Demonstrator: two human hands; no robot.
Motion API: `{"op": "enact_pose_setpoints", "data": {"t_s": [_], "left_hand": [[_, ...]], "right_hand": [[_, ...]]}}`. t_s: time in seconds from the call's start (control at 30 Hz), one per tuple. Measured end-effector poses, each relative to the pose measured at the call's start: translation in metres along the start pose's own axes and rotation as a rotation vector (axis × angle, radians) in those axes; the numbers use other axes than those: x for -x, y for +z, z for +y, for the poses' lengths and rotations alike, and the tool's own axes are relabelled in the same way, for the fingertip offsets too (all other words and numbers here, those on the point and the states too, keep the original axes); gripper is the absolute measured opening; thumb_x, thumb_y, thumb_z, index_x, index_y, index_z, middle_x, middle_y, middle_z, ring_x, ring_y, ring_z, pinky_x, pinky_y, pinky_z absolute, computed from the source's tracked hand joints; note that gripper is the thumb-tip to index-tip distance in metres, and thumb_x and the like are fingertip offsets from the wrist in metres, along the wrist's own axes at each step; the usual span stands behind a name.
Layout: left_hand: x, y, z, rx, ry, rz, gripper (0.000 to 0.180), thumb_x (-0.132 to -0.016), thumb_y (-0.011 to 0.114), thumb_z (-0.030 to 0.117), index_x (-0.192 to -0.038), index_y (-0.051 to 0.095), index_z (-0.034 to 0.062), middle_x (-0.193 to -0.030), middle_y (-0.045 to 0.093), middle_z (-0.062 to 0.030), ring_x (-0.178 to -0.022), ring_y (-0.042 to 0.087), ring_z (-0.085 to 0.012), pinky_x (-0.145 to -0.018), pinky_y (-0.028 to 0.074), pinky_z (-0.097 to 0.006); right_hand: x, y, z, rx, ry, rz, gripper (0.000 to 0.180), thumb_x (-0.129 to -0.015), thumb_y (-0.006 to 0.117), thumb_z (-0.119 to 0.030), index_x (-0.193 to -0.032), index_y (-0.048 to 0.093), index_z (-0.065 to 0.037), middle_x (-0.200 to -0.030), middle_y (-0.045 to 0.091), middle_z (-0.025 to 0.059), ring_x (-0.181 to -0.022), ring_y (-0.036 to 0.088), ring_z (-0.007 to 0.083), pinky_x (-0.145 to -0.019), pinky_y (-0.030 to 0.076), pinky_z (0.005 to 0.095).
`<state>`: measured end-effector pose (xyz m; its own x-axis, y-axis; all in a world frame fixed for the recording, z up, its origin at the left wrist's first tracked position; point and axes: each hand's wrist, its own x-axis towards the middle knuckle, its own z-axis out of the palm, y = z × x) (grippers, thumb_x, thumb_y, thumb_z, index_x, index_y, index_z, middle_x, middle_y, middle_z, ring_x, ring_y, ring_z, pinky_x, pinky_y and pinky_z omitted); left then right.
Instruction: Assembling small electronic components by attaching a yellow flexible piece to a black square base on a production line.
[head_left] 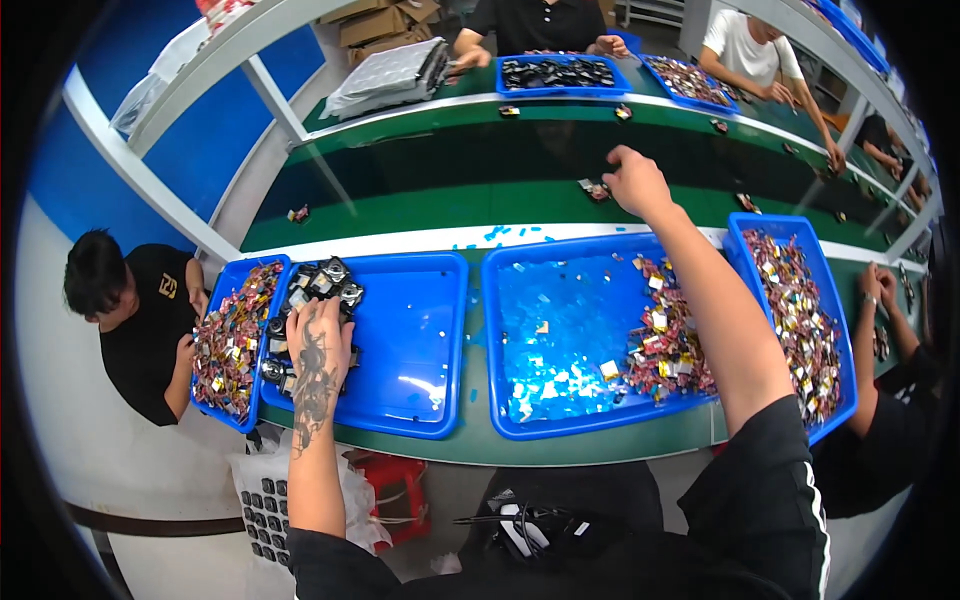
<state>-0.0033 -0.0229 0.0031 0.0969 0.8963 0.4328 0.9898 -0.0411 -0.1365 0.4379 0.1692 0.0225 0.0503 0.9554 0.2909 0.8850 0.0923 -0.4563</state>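
Observation:
My left hand [318,340] is at the left end of a blue tray [452,350], bent over a cluster of black plastic parts [325,278] with round fittings. Its fingers curl down around one of these parts, and the fingertips are partly hidden. My right arm stretches across a second blue tray [492,340]. Over the green conveyor belt, my right hand [640,185] is open, index finger and thumb apart. Just beside its fingers, a small part with wires [594,189] lies on the belt. Small wired pieces [660,335] with pink, yellow and silver bits fill the second tray's right side.
Blue film scraps [560,370] litter the second tray. Narrow bins of wired pieces stand at the far left [235,350] and right [795,310]. Parts are scattered along the conveyor belt [420,205]. Co-workers sit left, right and opposite. A white frame [275,100] rises above.

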Motion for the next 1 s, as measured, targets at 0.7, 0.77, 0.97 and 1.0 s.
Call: {"op": "enact_pose_setpoints", "data": {"t_s": [0.7, 0.77, 0.97, 1.0], "left_hand": [[-0.002, 0.048, -0.038, 0.077, 0.183, 0.019, 0.024, -0.082, 0.066, 0.009, -0.104, 0.057, 0.0053, -0.098, 0.060, -0.0178, -0.092, 0.058, -0.0367, -0.084, 0.046, -0.046], [-0.027, 0.011, -0.006, 0.363, -0.090, -0.358, 0.026, -0.076, 0.071, 0.009, -0.095, 0.055, 0.0058, -0.087, 0.056, -0.0134, -0.081, 0.056, -0.0308, -0.074, 0.046, -0.043], [-0.013, 0.006, -0.002, 0.635, -0.134, -0.076, 0.021, -0.080, 0.064, -0.004, -0.085, 0.045, 0.0040, -0.071, 0.043, -0.0058, -0.065, 0.044, -0.0174, -0.060, 0.041, -0.031], [-0.017, 0.005, 0.006, 0.695, -0.071, 0.023, 0.016, -0.085, 0.061, -0.004, -0.086, 0.047, 0.0042, -0.072, 0.046, -0.0027, -0.067, 0.046, -0.0153, -0.060, 0.041, -0.030]], "right_hand": [[0.231, -0.070, -0.016, 0.182, -0.828, -0.245, 0.011, -0.079, 0.058, -0.014, -0.085, 0.065, -0.009, -0.085, 0.059, 0.0060, -0.092, 0.056, 0.0234, -0.078, 0.041, 0.0394], [0.227, -0.082, -0.015, 0.017, -0.730, -0.274, 0.015, -0.084, 0.057, -0.012, -0.097, 0.062, -0.006, -0.085, 0.060, 0.0083, -0.092, 0.056, 0.0253, -0.080, 0.039, 0.0415], [0.224, -0.077, -0.011, -0.685, -0.187, -0.202, 0.013, -0.087, 0.065, -0.010, -0.096, 0.066, -0.001, -0.089, 0.066, 0.0099, -0.091, 0.063, 0.0236, -0.080, 0.050, 0.0376], [0.224, -0.078, -0.017, -0.875, -0.019, -0.260, 0.012, -0.087, 0.065, -0.008, -0.096, 0.066, -0.001, -0.091, 0.067, 0.0090, -0.090, 0.063, 0.0196, -0.080, 0.050, 0.0344]]}}
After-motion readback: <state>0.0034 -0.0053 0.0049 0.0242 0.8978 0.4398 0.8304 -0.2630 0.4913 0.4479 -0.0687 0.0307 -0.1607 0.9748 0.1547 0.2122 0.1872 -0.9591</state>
